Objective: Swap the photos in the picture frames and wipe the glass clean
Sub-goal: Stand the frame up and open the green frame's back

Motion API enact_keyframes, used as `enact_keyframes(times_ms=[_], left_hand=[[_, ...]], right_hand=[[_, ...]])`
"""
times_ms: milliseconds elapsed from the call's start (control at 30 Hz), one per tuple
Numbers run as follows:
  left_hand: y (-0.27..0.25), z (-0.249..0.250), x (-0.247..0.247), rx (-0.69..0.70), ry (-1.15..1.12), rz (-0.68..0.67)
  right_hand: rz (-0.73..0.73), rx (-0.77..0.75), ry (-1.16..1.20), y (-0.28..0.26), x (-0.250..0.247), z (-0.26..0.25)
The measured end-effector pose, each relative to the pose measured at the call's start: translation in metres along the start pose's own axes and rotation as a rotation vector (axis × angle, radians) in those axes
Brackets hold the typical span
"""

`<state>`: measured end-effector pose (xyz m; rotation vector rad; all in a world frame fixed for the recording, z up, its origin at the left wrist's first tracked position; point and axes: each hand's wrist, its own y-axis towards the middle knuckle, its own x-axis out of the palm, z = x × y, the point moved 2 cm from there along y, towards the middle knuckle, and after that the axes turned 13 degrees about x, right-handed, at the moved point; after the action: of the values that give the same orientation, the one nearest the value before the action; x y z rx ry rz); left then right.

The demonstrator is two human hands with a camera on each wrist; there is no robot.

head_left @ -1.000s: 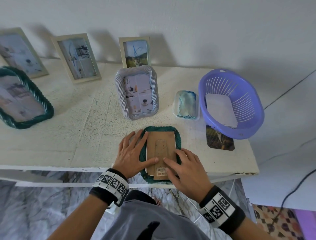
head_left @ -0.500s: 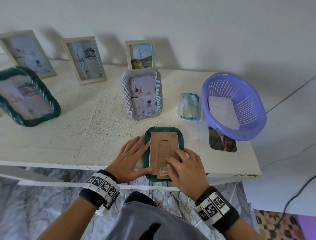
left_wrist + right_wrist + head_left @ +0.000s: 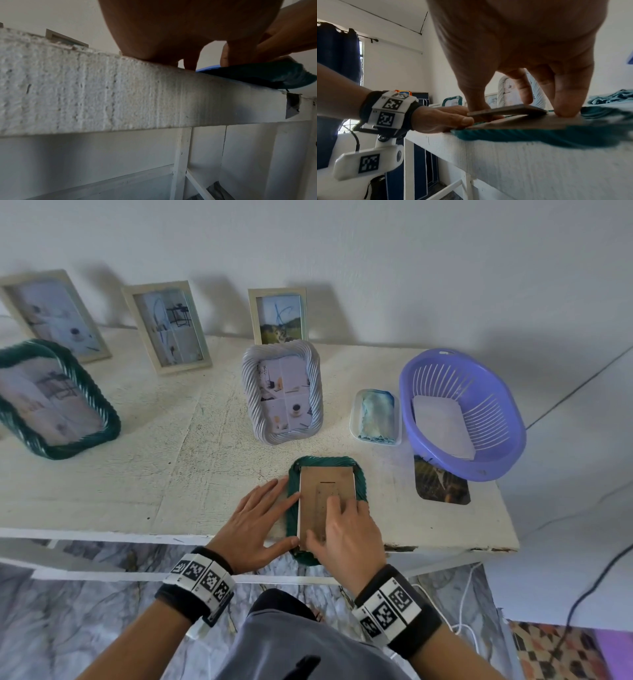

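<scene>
A small green rope-rimmed frame point(image 3: 325, 461) lies face down at the table's front edge, its brown cardboard backing point(image 3: 325, 479) facing up. My left hand point(image 3: 270, 518) rests flat on the table, thumb and forefinger against the frame's left rim. My right hand point(image 3: 342, 525) sits on the backing with its fingers curled. In the right wrist view my right hand point(image 3: 513, 101) pinches the cardboard stand flap point(image 3: 508, 109), which is lifted a little off the backing point(image 3: 539, 121), while another finger presses the backing down. The frame's near end point(image 3: 274, 75) overhangs the edge. Its glass side is hidden.
A pale twisted frame point(image 3: 282, 395) stands just behind. A large green frame point(image 3: 51, 398) stands at left, and three pale wooden frames point(image 3: 168, 326) lean on the wall. At right are a cloth in a clear tray point(image 3: 376, 416), a purple basket point(image 3: 462, 412) and a loose photo point(image 3: 442, 487).
My right hand has slid from the backing's lower end up toward its middle and curled onto the stand flap. The left hand has stayed beside the frame.
</scene>
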<state>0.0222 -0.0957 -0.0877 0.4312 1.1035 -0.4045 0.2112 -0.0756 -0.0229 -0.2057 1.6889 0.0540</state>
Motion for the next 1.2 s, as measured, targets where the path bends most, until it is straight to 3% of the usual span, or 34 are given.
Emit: enact_keyframes(times_ms=[167, 333, 433, 667, 767, 833, 1033, 1200], left_hand=[[-0.001, -0.002, 0.001, 0.003, -0.002, 0.008], [-0.001, -0.003, 0.000, -0.014, 0.002, 0.016], [-0.005, -0.006, -0.002, -0.038, 0.015, 0.012], [-0.018, -0.016, -0.008, -0.035, 0.026, 0.007], [-0.022, -0.020, -0.010, -0.044, 0.022, 0.015], [-0.025, -0.022, -0.011, -0.052, 0.023, 0.020], [-0.026, -0.023, -0.011, -0.043, 0.020, 0.052], [-0.026, -0.023, -0.011, -0.040, 0.015, 0.064]], right_hand=[[-0.050, 0.018, 0.186, 0.006, -0.011, 0.008], [-0.135, -0.004, 0.542, 0.010, -0.029, 0.040], [-0.242, 0.122, 0.843, 0.013, -0.027, 0.067], [-0.171, 0.404, 1.343, 0.010, -0.019, 0.103], [-0.117, 0.437, 1.499, 0.006, -0.019, 0.112], [-0.105, 0.375, 1.458, 0.006, -0.022, 0.118], [-0.090, 0.115, 0.799, 0.004, -0.047, 0.125], [-0.054, 0.089, 0.519, 0.005, -0.058, 0.120]])
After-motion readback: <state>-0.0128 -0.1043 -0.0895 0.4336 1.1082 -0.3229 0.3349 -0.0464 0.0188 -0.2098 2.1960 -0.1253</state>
